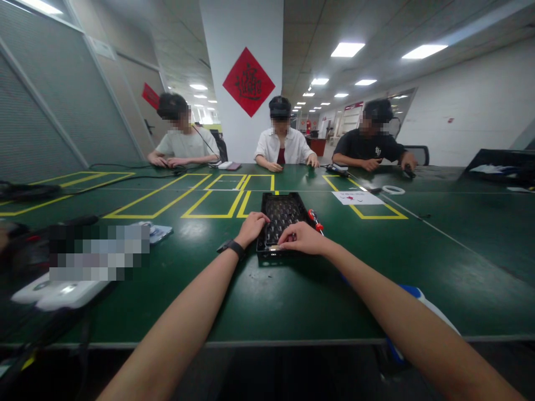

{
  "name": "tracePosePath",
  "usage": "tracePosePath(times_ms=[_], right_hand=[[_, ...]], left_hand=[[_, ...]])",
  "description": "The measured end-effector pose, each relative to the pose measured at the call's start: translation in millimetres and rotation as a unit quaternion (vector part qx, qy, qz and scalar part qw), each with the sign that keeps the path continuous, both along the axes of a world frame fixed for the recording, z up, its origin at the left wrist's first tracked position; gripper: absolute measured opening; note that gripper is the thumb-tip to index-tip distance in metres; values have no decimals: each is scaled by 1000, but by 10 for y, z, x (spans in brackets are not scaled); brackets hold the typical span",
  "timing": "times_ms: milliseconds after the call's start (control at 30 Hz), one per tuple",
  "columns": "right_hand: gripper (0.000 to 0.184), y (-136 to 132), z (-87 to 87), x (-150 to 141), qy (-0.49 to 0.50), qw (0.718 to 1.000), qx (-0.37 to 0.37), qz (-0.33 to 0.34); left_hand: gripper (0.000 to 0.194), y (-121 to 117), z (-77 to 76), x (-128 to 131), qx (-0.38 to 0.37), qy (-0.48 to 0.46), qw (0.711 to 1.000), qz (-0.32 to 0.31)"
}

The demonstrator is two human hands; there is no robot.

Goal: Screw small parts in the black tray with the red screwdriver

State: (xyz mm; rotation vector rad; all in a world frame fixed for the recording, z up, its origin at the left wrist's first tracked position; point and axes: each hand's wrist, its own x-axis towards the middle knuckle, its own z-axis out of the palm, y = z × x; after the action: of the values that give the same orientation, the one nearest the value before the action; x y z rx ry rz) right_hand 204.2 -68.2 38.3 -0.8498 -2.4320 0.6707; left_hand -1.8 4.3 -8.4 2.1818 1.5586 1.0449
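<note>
A shallow black tray [267, 257] lies on the green table in front of me, with many small dark, shiny shapes across its inside. My left hand [251, 227], with a dark band at the wrist, holds the tray's left wall, its fingers bent over the rim. Over the tray's near right part is my right hand [304, 238], closed in a pinch low above the inside. Whatever is between its fingertips is too small to name. A red-handled screwdriver [316, 220] lies against the tray's right side, partly behind my right hand.
Yellow tape outlines mark the green table [175, 295]. White power strips [71, 292] and cables lie at left. A paper sheet [357, 198] and a white ring [393, 190] are at right. A blue-and-white object [418, 295] is beneath my right forearm. Three people sit opposite.
</note>
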Motion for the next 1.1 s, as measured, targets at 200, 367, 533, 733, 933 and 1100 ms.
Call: tracePosePath(times_ms=[200, 367, 533, 733, 933, 1100], right_hand=[[25, 9, -18, 4, -10, 1000, -8, -6], [25, 0, 5, 9, -20, 1000, -18, 3], [27, -1, 29, 14, -8, 999, -28, 20], [26, -6, 10, 0, -4, 1000, -14, 6], [28, 7, -19, -2, 13, 1000, -20, -4], [31, 13, -25, 10, 26, 999, -47, 3]], left_hand=[[33, 20, -13, -7, -2, -7, 1000, -1], [33, 20, -11, -5, -4, -12, 1000, 0], [33, 17, -11, -6, -10, -8, 1000, 6], [33, 22, -18, -5, -7, -8, 1000, 10], [34, 40, -27, -11, 2, -1, 1000, 1], [34, 30, -18, -5, 3, 4, 1000, 1]])
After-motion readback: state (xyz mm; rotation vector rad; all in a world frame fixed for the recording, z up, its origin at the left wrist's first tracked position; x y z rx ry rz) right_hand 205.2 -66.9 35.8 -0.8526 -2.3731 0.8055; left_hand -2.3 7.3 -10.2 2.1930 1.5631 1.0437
